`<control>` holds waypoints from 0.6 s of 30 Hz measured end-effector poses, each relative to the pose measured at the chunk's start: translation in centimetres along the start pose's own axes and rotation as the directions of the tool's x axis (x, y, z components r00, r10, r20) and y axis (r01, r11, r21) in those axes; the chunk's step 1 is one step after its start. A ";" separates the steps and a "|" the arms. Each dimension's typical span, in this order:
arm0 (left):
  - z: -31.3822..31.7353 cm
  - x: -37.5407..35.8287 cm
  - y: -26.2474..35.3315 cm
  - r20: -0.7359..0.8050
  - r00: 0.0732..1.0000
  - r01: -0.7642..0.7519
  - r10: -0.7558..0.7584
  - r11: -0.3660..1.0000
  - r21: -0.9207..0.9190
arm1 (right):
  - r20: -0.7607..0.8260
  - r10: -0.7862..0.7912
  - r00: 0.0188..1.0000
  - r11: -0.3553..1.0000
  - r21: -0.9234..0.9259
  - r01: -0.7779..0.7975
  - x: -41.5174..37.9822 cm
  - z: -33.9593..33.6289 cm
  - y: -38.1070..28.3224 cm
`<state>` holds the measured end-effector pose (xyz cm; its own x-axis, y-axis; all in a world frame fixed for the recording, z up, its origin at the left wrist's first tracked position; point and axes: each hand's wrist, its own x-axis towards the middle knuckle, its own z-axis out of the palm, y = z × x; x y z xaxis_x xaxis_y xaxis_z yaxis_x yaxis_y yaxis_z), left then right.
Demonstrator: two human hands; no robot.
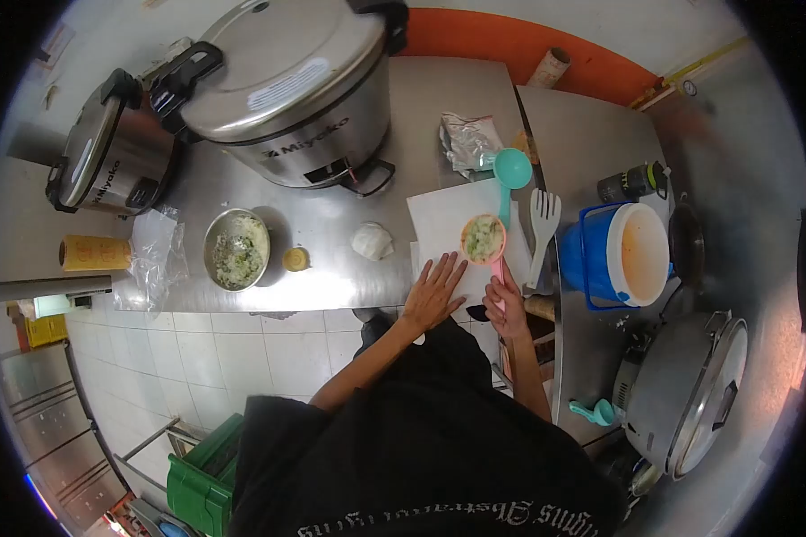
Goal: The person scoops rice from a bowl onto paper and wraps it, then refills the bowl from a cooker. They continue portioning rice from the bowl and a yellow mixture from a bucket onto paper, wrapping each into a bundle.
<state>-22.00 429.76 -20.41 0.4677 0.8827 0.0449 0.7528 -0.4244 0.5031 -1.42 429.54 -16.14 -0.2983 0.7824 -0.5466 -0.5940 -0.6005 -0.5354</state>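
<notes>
My right hand [508, 309] is closed around the handle of a pink scoop [498, 272]. Its round bowl is filled with rice mixed with green bits [484, 239] and is over white paper sheets [432, 215] on the steel table. Just left of the scoop, my left hand [433, 294] lies flat with its fingers stretched out at the paper's near edge. Beyond the pink scoop lies a teal scoop [512, 168], and to its right a white slotted serving fork [544, 224]. A white wrapped lump [372, 241] sits left of the paper.
A metal bowl [210, 252] of rice mix and a small yellow-lidded jar [295, 259] stand left. Behind are two rice cookers [309, 148], [116, 170] and a silver packet [470, 143]. On the right are a blue bucket [591, 259], a bottle [627, 183] and a large pot [676, 394].
</notes>
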 end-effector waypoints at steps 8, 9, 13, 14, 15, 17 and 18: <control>-2.3 -3.2 -5.0 0.167 0.976 0.111 -0.143 0.976 0.186 | 0.187 0.265 0.946 0.874 0.368 -0.317 3.2 -5.1 2.8; -2.4 -3.7 -5.3 0.162 0.980 0.091 -0.118 0.982 0.166 | 0.158 0.264 0.951 0.891 0.338 -0.304 3.0 -4.2 3.0; -2.5 -3.9 -4.8 0.234 0.967 0.067 -0.097 0.989 0.133 | 0.037 0.086 0.996 0.995 0.039 -0.087 2.4 1.9 -1.2; -2.2 -4.2 -4.7 0.206 0.974 0.073 -0.094 0.992 0.106 | 0.012 0.001 1.000 0.997 -0.075 0.000 2.1 3.2 -1.7; -2.0 -4.8 -4.4 0.181 0.979 0.080 -0.092 0.994 0.073 | -0.025 -0.229 0.973 0.928 -0.307 0.210 2.1 3.8 -1.3; -2.1 -5.0 -4.5 0.181 0.980 0.069 -0.081 0.995 0.074 | 0.099 -0.639 0.762 0.498 -0.703 0.509 3.4 5.4 -1.2; -2.0 -5.3 -4.6 0.183 0.980 0.063 -0.079 0.994 0.093 | 0.280 -0.679 0.678 0.124 -0.867 0.482 4.0 5.2 -0.4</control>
<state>-28.85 427.42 -21.23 0.4832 0.8619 -0.1535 0.8207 -0.3849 0.4223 -6.26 433.72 -14.77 -0.0080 0.9848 0.1735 0.4306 0.1600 -0.8882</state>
